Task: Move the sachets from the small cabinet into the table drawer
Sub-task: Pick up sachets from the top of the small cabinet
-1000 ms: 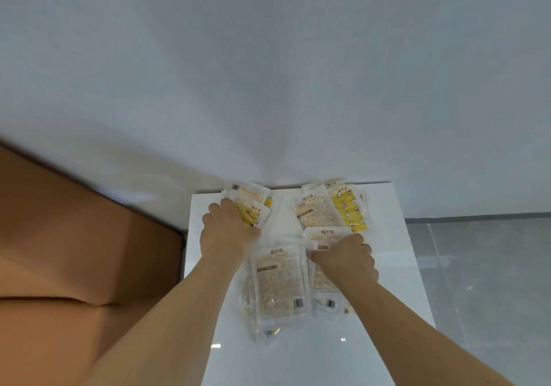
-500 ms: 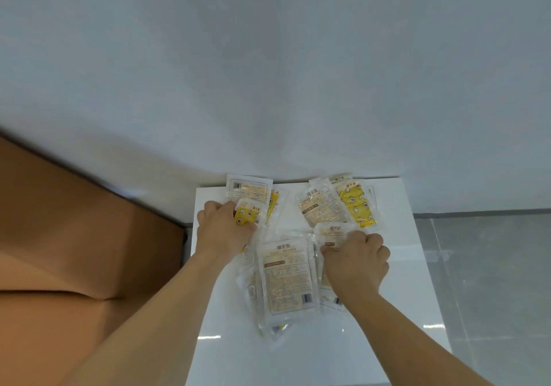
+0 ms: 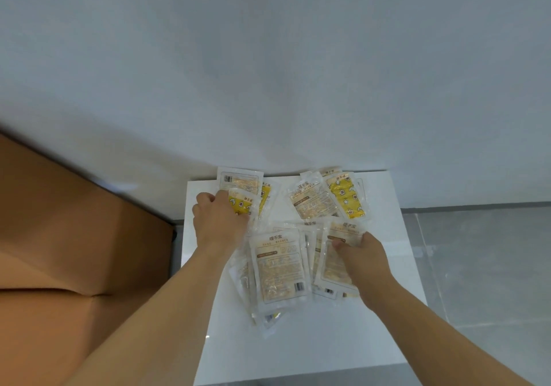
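Several clear sachets with tan or yellow print lie spread on the white top of the small cabinet [image 3: 387,326]. My left hand [image 3: 219,224] is closed over a yellow sachet [image 3: 243,204] at the back left, next to another tan sachet [image 3: 240,181]. My right hand [image 3: 363,259] pinches a tan sachet [image 3: 334,262] by its upper part, thumb on top. A large tan sachet [image 3: 278,269] lies between my hands. Two more sachets [image 3: 328,199] rest at the back right. No drawer is in view.
A brown wooden table surface [image 3: 65,251] stands to the left of the cabinet, with a narrow dark gap between them. A pale wall [image 3: 268,72] rises right behind the cabinet. Grey tiled floor [image 3: 492,266] lies to the right.
My left hand has curled its fingers over the yellow sachet. My right hand has gone from lying flat on the tan sachet to pinching it and lifting its edge.
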The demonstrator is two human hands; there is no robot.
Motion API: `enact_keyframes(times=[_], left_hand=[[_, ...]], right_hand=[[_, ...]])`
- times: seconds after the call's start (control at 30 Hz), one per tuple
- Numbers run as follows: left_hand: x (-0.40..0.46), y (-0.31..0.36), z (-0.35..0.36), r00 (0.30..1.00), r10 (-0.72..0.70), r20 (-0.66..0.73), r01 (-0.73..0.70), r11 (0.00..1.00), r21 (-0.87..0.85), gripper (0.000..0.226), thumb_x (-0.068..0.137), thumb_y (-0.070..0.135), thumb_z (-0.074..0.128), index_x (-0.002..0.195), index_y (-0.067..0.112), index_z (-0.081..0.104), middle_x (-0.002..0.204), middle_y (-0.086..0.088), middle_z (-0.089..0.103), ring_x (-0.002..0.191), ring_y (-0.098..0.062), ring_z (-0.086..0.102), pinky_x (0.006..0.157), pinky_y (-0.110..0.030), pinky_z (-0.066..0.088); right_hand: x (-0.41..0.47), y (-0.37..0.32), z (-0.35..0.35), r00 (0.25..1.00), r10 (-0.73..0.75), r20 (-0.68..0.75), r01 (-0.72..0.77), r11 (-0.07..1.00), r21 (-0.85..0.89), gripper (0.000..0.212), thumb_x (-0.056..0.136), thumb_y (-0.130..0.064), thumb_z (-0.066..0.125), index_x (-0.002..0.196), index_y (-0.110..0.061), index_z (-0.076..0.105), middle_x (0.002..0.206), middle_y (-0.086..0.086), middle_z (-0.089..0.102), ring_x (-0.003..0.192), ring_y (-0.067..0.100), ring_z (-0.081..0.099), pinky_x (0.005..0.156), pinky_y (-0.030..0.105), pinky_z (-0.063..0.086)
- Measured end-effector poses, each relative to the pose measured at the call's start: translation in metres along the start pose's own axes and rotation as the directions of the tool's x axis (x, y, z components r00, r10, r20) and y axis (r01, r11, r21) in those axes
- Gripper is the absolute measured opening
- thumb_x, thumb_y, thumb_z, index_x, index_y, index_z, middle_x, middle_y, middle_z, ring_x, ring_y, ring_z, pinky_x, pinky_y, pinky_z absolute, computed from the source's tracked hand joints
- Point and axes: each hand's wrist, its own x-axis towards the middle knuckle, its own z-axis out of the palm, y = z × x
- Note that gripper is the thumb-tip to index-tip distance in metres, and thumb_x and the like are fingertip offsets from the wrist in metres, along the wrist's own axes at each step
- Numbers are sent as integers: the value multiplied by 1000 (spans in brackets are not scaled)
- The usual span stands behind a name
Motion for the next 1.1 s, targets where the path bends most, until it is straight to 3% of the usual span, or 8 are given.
enact_keyframes(times=[0.17,0.27,0.37,0.53,0.67,0.77,1.0,1.1], left_hand=[[-1,0,2,993,102,-60,-93,985,145,49,83,39,67,122,14,51,114,-9,49,103,-26,49,88,-37,43],[-2,-1,4,987,145,-67,-133,978,164,50,82,38,67,123,14,51,117,-9,52,105,-28,52,89,-39,42],[2,-2,3,993,120,-15,-117,983,138,52,81,39,69,123,14,52,129,-7,45,116,-28,44,95,-39,35],[8,-2,4,992,122,31,-125,984,127,53,79,42,70,123,17,53,130,-5,45,117,-27,44,97,-38,30],[14,-2,-2,990,126,69,-132,986,100,48,80,38,68,121,20,52,115,-4,55,106,-25,54,92,-38,32],[14,-2,-7,985,142,95,-145,989,20,43,80,33,70,114,18,48,111,1,61,98,-25,58,89,-38,33],[6,0,-18,989,12,150,48,919,-391,81,73,14,80,134,25,29,102,6,60,89,-23,64,84,-41,54],[6,1,-25,968,-14,249,141,854,-501,35,72,9,81,103,17,67,91,2,70,84,-19,67,74,-31,55]], right_hand=[[-6,-9,-4,999,-28,22,26,997,71,13,91,-16,59,103,-21,59,99,1,67,93,25,65,79,42,56],[-13,-18,-12,952,29,305,-102,969,223,17,90,-9,63,107,-13,66,100,8,73,92,30,70,79,45,57],[-25,-17,-4,864,60,500,-115,990,79,21,85,-10,68,106,-8,68,100,9,75,94,30,71,91,49,52],[-42,-11,46,938,-29,344,75,990,-123,20,83,-17,70,91,0,64,95,10,68,79,20,61,69,30,49],[-46,-8,70,961,-206,184,270,834,-480,34,82,-38,69,75,-11,49,120,3,42,109,27,48,89,33,43],[-48,-11,75,971,-184,152,238,778,-582,30,84,-43,65,88,-17,50,107,1,49,105,26,52,90,37,44],[-49,-19,70,985,-89,146,102,991,-84,51,85,-14,71,123,-14,37,87,-6,54,74,9,55,59,25,47],[-49,-19,57,984,4,177,3,999,-42,41,86,-17,70,120,-10,49,99,0,54,85,16,59,75,31,53]])
